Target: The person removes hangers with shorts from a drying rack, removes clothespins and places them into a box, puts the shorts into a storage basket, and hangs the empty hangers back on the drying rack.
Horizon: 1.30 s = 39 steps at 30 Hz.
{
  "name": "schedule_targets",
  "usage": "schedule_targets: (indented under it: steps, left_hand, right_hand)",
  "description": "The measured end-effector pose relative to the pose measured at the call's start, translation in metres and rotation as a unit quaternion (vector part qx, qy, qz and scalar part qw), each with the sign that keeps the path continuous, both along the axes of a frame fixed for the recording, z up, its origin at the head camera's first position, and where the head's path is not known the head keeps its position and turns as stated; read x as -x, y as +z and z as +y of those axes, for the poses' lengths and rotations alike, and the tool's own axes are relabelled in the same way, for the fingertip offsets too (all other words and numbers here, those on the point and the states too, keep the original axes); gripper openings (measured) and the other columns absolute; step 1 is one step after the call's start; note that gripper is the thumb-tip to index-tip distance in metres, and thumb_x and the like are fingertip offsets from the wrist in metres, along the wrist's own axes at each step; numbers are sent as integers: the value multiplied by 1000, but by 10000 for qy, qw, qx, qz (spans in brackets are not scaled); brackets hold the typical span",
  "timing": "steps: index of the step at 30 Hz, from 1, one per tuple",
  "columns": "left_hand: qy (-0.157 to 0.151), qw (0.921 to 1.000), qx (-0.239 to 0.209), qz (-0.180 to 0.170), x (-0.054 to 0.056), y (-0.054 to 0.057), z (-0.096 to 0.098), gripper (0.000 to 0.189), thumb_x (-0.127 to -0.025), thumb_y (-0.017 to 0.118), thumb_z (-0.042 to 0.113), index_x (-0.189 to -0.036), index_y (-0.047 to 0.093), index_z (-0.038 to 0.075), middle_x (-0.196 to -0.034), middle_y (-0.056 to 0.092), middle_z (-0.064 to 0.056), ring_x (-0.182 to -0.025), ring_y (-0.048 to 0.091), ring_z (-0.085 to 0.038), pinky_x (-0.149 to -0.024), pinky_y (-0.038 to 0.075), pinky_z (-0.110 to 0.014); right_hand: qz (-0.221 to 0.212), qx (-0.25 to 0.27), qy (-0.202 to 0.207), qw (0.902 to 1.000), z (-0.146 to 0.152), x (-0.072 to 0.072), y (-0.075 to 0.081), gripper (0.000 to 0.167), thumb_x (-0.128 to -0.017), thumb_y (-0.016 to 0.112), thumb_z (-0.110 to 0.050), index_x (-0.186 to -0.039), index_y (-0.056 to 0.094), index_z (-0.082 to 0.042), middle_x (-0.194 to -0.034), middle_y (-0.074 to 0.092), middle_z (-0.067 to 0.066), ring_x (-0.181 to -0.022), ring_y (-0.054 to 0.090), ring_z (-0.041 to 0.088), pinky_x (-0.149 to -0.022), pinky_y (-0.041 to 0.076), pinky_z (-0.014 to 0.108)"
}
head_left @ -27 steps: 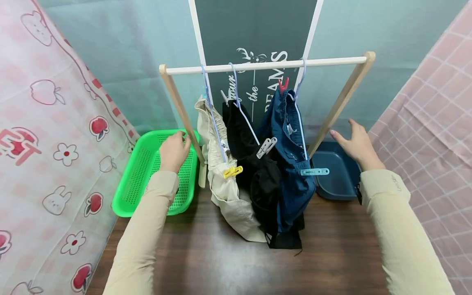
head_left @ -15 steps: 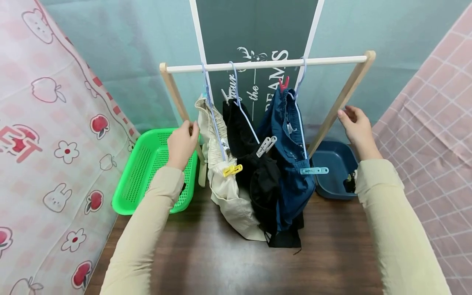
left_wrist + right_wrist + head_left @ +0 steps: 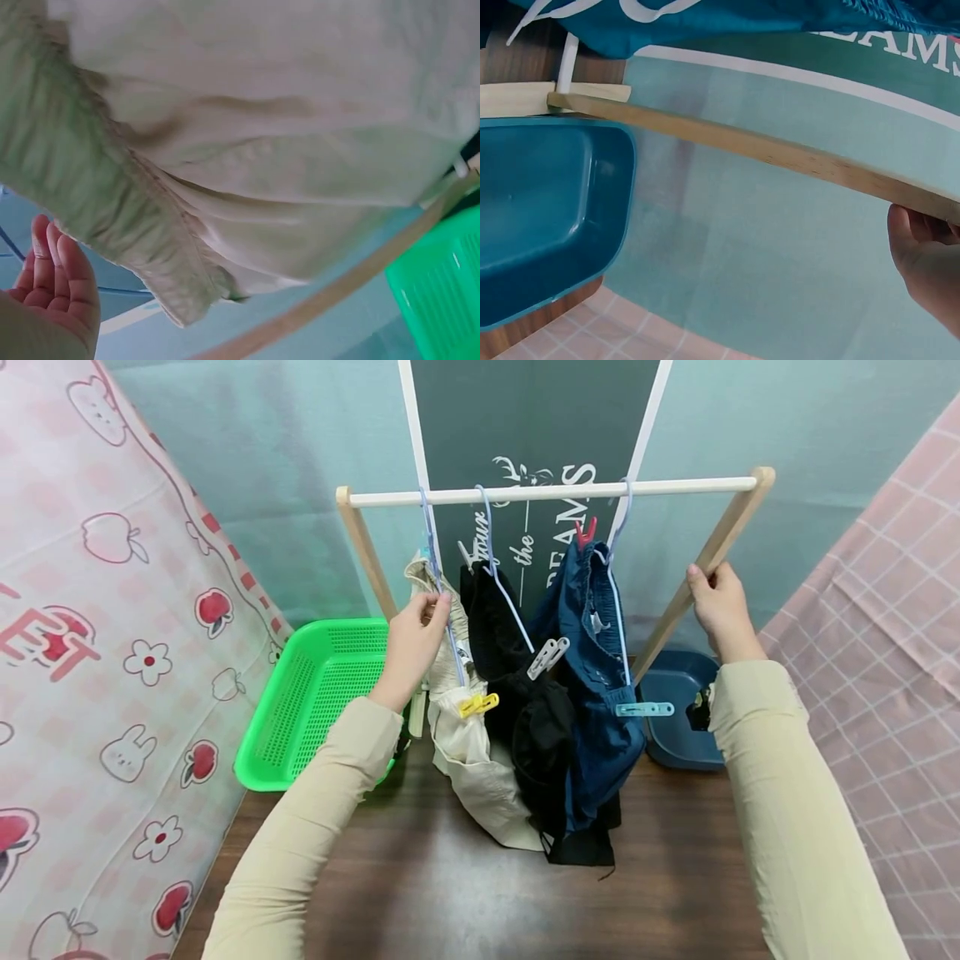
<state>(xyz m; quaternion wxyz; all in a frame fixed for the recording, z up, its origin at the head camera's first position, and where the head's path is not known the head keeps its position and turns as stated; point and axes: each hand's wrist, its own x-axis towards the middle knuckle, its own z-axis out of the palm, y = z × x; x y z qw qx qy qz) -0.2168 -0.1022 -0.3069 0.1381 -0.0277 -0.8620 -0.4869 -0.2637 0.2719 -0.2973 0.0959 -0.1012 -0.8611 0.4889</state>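
A drying rack with a white bar [image 3: 555,492] and wooden posts carries three garments on blue hangers. My left hand [image 3: 411,647] is at the hanger [image 3: 453,643] of the cream trousers [image 3: 465,760]; its fingers are loosely bent, with no firm grip showing in the left wrist view. Black trousers [image 3: 540,727] hang in the middle, blue trousers [image 3: 600,752] at the right. Yellow [image 3: 478,705], white [image 3: 548,658], light blue [image 3: 645,709] and red [image 3: 586,531] clothespins show on the clothes. With thumb and fingers, my right hand [image 3: 723,610] holds the right wooden post [image 3: 780,154].
A green basket [image 3: 258,718] stands left of the rack, partly behind my left forearm. The dark blue basin [image 3: 678,752] sits at the right, with a small dark item at my sleeve. Behind hangs a teal curtain [image 3: 300,485]; patterned curtains flank both sides.
My left hand has moved right, from over the basket past the left post to the cream trousers' hanger. My right hand has moved up and in, and now holds the right post.
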Motion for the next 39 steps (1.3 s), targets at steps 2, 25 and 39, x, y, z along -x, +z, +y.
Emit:
schedule_targets:
  steps: [2, 25, 39]
  left_hand:
    - [-69, 9996, -190, -186, 0, 2, 1, 45, -97, 48, 43, -123, 57, 7, -105, 67, -11, -93, 62, -23, -81, 50, -35]
    - [-500, 9530, -2810, -1012, 6, 20, -2, 43, -93, 57, 2, -133, 47, -8, -90, 56, 4, -77, 54, -1, -68, 46, -12]
    - [-963, 9588, -2519, -887, 2, 32, -11, 45, -90, 57, -5, -133, 45, -11, -89, 58, 7, -80, 56, 1, -75, 48, -9]
  right_hand:
    - [-14, -282, -47, 9996, 0, 1, 1, 58, -100, 28, -46, -139, 39, -4, -114, 47, 6, -109, 46, 19, -90, 39, 33]
    - [-92, -494, -540, 9973, -4, 8, -3, 55, -101, 29, -40, -144, 40, -8, -143, 46, 19, -129, 48, 28, -92, 42, 28]
    - [-20, -391, -703, 9968, -4, 9, -6, 51, -102, 28, -37, -146, 38, -13, -145, 46, 17, -132, 47, 31, -107, 41, 42]
